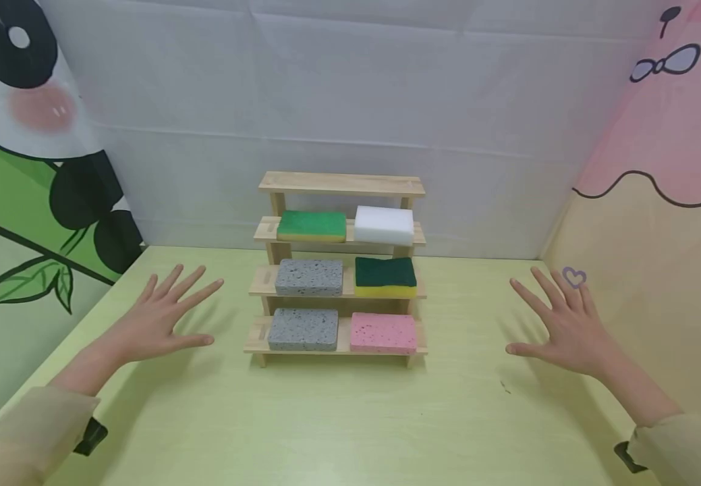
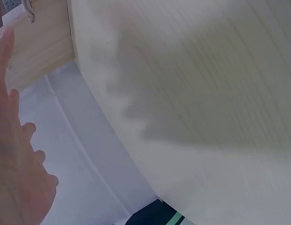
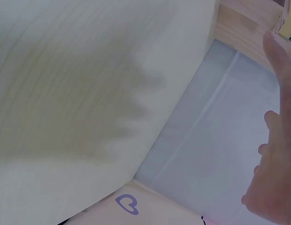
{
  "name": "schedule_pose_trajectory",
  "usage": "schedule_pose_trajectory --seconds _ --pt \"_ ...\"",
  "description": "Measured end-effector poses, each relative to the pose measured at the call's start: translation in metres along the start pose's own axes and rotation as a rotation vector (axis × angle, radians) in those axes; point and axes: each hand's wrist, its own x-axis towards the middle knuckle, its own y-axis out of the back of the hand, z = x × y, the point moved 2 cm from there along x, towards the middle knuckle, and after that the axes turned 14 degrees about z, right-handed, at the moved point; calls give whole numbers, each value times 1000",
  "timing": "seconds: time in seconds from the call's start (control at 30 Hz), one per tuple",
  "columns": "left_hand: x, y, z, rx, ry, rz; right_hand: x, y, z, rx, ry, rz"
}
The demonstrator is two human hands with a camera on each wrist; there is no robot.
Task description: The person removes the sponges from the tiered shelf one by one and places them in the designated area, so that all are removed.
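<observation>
Sponges [image 1: 309,277] sat in pairs on the wooden rack [image 1: 343,183], filling the lower three of its four boards [image 1: 262,282], while both hands were well apart from it: left hand [image 1: 158,324] over the bench [image 1: 350,425] left of the rack, right hand [image 1: 571,331] right of it, fingers spread wide, neither grip on anything. What bugged me: those boards looked narrow and the blocks sat close to the rack's front edge, so a careless bump coming in could've knocked one off. I'd also guess a hard nudge would shove the whole rack. Count: one rack, two hands, six sponges. That was two grey (left end of the rack's lowest two boards), one pink sponge [image 1: 383,332] bottom right, one dark green-and-yellow sponge [image 1: 385,275] above that, and on the rack's second board down, one white sponge [image 1: 384,225] right, one bright green sponge [image 1: 312,224] left.
</observation>
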Motion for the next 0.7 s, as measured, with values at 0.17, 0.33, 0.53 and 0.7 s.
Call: schedule_pose_trajectory --seconds 0.17,0.33,0.53,0.7 --pt "-1 -5 1 -60 30 -13 5 2 -3 -2 3 11" --pt "0 -8 6 -115 52 -22 12 4 -7 -13 5 18" --pt "0 -12 11 -179 67 -10 20 7 -10 -9 39 49" --pt "1 -16 15 -254 108 -22 27 9 -12 -10 43 62"
